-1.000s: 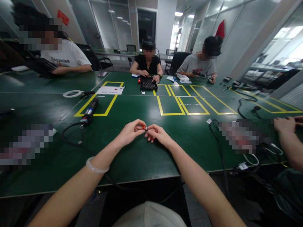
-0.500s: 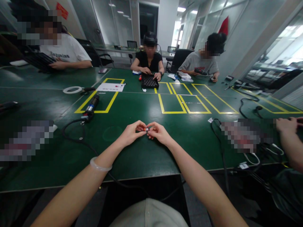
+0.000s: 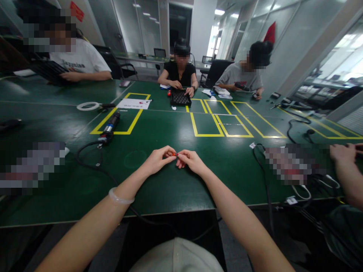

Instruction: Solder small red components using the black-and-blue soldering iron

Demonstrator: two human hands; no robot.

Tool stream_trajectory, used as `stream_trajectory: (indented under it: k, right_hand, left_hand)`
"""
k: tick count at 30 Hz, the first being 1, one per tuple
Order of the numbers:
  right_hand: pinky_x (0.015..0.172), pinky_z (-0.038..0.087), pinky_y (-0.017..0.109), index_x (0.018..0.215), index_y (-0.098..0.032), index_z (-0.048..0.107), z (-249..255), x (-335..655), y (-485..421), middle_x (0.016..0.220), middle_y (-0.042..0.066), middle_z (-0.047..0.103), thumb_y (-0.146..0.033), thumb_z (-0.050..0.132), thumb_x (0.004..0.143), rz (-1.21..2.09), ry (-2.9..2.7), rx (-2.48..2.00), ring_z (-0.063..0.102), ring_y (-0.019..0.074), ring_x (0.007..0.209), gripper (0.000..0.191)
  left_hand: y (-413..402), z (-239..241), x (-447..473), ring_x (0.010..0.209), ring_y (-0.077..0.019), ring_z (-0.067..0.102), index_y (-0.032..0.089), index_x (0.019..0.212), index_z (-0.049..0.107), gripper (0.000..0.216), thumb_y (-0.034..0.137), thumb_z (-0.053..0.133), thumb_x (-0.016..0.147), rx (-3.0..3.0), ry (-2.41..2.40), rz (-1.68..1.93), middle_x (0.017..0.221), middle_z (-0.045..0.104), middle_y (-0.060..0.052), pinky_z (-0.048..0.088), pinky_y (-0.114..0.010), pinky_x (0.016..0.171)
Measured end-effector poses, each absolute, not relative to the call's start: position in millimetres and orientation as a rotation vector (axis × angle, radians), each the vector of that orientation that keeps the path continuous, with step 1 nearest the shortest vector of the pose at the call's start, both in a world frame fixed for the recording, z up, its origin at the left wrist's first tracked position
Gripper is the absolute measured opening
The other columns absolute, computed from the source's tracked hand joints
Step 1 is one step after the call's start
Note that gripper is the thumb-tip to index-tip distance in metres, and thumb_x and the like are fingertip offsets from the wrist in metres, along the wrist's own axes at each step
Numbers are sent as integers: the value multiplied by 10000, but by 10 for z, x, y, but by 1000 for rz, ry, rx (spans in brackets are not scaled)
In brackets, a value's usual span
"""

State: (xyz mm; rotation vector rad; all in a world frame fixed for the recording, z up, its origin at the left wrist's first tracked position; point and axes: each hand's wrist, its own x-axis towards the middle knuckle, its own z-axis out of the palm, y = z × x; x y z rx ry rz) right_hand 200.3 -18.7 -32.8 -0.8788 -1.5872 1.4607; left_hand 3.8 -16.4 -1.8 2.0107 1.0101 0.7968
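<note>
My left hand [image 3: 157,160] and my right hand [image 3: 190,161] meet just above the green table [image 3: 176,181], near its front edge. Both pinch a tiny red and white part [image 3: 174,154] between thumb and fingertips. The part is too small to name, and most of it is hidden by my fingers. A pale bangle [image 3: 120,196] sits on my left wrist.
A black power tool [image 3: 110,128] with a looping cable [image 3: 90,158] lies to my left. Yellow tape boxes [image 3: 218,124] mark the table's middle. Three people sit across, one at a black tray [image 3: 180,99]. Another person's hand [image 3: 342,153] and tangled cables [image 3: 300,189] are at right.
My hands stay together on the small part; the fingers have shifted slightly around it. The view has tilted a little.
</note>
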Motion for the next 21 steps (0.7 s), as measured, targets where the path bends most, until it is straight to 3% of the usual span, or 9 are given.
stream_trajectory:
  k: [4, 12, 21]
  right_hand:
    - [472, 437, 194, 842, -149, 557, -323, 1996, -185, 638, 17, 659, -508, 501, 898, 1450, -1606, -893, 603, 98, 518, 368]
    - [449, 407, 183, 816, -155, 546, -333, 2002, -185, 624, 3, 638, -503, 466, 915, 1394, -1644, -890, 574, 87, 495, 370]
    - [445, 395, 189, 828, -153, 569, -307, 1981, -204, 633, 3, 632, -483, 493, 899, 1419, -1591, -894, 558, 88, 498, 346]
  left_hand:
    - [-175, -25, 51, 852, -170, 638, 183, 1095, 586, 321, 400, 581, 858, 2019, 1011, 785, 934, 679, -39, 492, -291, 789]
    - [-193, -18, 68, 842, -160, 621, 188, 1041, 605, 266, 388, 561, 871, 2104, 977, 804, 962, 655, -40, 500, -292, 790]
    - [-240, 61, 67, 970, -203, 559, 213, 992, 666, 184, 289, 553, 869, 2497, 1136, 867, 972, 580, -54, 459, -342, 854]
